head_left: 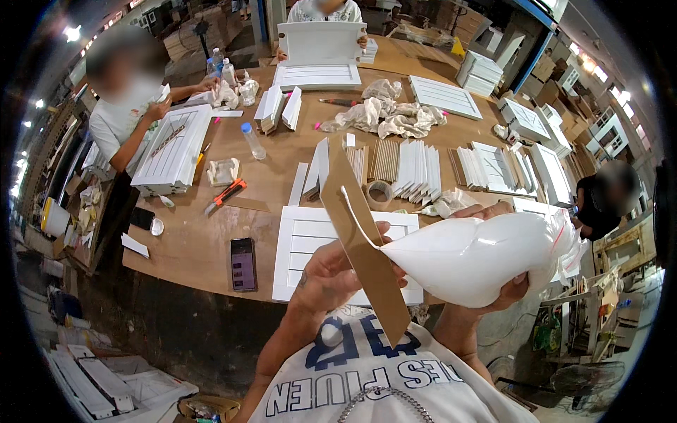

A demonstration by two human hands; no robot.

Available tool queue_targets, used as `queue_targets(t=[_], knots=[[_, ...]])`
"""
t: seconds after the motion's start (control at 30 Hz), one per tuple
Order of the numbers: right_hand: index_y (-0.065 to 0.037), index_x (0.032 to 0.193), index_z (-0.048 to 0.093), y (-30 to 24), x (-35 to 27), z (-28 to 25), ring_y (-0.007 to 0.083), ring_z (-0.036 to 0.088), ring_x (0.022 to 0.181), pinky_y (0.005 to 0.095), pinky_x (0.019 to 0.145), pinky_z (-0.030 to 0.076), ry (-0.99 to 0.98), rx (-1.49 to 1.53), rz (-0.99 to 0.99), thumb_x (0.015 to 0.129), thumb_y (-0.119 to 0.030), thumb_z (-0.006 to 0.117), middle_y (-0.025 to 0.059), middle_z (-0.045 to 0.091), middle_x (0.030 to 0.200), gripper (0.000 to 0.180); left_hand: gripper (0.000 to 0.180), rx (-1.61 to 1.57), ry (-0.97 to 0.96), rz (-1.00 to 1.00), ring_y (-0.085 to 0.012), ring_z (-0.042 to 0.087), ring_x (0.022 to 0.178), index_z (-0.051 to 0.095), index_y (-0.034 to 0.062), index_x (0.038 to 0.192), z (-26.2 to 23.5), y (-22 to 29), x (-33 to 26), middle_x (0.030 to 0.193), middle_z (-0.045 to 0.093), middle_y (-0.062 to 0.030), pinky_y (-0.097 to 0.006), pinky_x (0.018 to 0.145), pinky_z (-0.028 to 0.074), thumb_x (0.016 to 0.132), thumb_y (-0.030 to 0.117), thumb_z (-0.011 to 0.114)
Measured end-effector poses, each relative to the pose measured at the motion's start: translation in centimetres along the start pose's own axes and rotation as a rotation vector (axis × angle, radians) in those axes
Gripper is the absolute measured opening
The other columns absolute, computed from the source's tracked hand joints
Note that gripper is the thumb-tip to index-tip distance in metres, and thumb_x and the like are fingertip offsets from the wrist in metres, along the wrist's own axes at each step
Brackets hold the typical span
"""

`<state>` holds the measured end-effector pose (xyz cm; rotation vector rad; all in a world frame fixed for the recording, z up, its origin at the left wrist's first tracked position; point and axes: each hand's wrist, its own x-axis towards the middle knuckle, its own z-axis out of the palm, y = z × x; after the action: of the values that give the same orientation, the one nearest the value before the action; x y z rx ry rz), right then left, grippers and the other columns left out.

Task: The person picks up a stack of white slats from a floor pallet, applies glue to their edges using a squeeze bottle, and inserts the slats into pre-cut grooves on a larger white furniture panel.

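My left hand (pixel 330 276) is closed round a narrow brown board strip (pixel 377 285), held tilted above the table. In my right hand (pixel 509 290) is a plump clear plastic bag of white glue (pixel 458 257), gripped from below and behind. Its pointed tip meets the strip near my left fingertips. A thin white bead of glue (pixel 358 220) runs up the strip's face from that tip. Beneath my hands lies a white grooved panel (pixel 288 247), partly covered by the strip, the bag and my arms.
Past the panel stand rows of white and brown strips (pixel 417 169) and a tape roll (pixel 379 195). To the left lie a phone (pixel 242 264), an orange utility knife (pixel 227 195) and a bottle (pixel 254 142). Co-workers handle white panels at the left (pixel 173 148) and far side (pixel 321 44).
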<state>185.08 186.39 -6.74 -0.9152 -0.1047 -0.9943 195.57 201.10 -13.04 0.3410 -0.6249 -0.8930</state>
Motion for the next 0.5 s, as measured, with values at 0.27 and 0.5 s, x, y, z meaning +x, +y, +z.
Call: queue_targets(t=[0.27,0.5], knots=[[-0.006,0.113,0.046,0.1,0.6,-0.7,0.023,0.044,0.097,0.0421,0.095,0.04,-0.251,0.046,-0.047,0.075,-0.052,0.058,0.008,0.04,0.101,0.061,0.071,0.052,0.013,0.052,-0.0256,0.054,0.119,0.04,-0.004,0.139,-0.9,-0.1,0.6,0.13,0.053,-0.0197,-0.035,0.093,0.051,0.083,0.021,0.075],[-0.011,0.1,0.046,-0.7,0.3,-0.1,0.0178,0.043,0.09,0.0321,0.095,0.038,-0.13,-0.156,0.059,0.068,-0.05,0.068,0.003,0.039,0.097,0.055,0.069,0.103,-0.023,0.103,-0.0287,0.056,0.116,0.035,-0.0025,0.143,-1.3,0.0,1.1,0.122,0.056,-0.0192,-0.043,0.099,0.046,0.086,0.018,0.068]])
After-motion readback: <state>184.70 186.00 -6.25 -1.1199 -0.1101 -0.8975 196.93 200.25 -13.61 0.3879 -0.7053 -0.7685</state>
